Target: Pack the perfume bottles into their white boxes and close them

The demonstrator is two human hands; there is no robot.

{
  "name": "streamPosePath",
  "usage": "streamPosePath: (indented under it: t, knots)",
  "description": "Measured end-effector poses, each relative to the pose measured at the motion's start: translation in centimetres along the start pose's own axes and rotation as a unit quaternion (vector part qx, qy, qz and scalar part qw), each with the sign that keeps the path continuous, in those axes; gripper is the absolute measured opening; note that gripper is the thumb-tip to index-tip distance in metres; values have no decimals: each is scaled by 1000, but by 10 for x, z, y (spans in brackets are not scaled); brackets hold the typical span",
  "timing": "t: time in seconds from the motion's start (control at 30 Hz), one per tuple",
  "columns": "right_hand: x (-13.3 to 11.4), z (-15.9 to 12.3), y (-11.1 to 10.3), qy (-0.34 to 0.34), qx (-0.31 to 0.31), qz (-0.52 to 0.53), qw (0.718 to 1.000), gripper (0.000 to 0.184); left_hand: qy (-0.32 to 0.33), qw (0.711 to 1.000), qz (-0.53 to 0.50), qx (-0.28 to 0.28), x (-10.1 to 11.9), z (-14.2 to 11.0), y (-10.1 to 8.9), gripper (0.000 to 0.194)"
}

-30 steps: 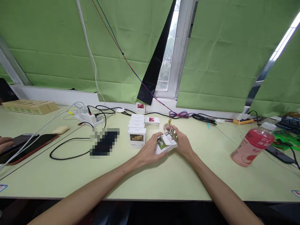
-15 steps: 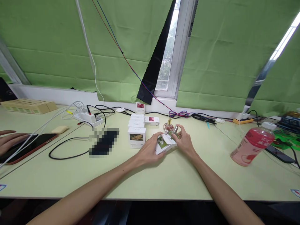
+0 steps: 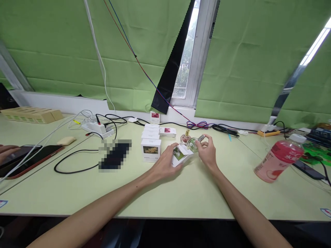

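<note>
My left hand [image 3: 167, 160] is closed around a small white box [image 3: 180, 155] with a green flower picture, tilted with its open flap end towards the right. In my right hand [image 3: 207, 151] is a round glass perfume bottle [image 3: 192, 144] with a silver cap, gripped near the cap between thumb and fingers. The bottle lies tipped, its rounded base close to the box's open end; whether they touch I cannot tell. Just behind it stands another perfume bottle [image 3: 186, 135] with a gold top, partly hidden. A row of white boxes [image 3: 151, 151] stands left of my left hand.
A white box with a red picture [image 3: 168, 132] lies behind the row, and another [image 3: 155, 117] stands by the wall. A pink drink bottle [image 3: 279, 158] is at right. Power strip [image 3: 98, 129] and cables run along the back. Another person's hand [image 3: 7, 151] is far left.
My right hand has drawn the perfume bottle a little up and right, away from the box, tilting it so its round face shows. My left hand keeps hold of the box.
</note>
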State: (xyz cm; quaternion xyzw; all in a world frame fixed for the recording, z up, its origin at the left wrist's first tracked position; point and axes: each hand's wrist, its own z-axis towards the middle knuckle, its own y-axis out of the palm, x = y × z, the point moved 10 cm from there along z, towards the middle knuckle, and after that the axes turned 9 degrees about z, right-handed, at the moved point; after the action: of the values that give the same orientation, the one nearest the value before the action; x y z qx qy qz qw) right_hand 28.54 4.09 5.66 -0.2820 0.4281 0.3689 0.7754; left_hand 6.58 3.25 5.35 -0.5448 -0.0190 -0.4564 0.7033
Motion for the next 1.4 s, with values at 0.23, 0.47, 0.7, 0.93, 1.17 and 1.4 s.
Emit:
streamPosePath:
  t: [0.23, 0.47, 0.7, 0.93, 1.17, 1.4]
  knots:
    - [21, -4, 3, 127, 44, 237, 962, 63, 9, 1000, 7, 13, 1, 0, -3, 77]
    - [16, -8, 16, 132, 14, 286, 949, 54, -11, 1000, 6, 22, 0, -2, -5, 77]
    - [13, -12, 23, 132, -14, 269, 954, 53, -11, 1000, 15, 17, 1, -2, -3, 76]
    - [15, -14, 26, 140, -30, 249, 958, 54, -4, 999, 21, 30, 3, -3, -4, 71]
    - [15, -14, 28, 133, -44, 236, 962, 55, -13, 999, 29, 23, 3, -3, -2, 66]
    - [18, -17, 36, 132, -79, 206, 966, 59, -23, 999, 11, 32, 3, 1, -4, 59]
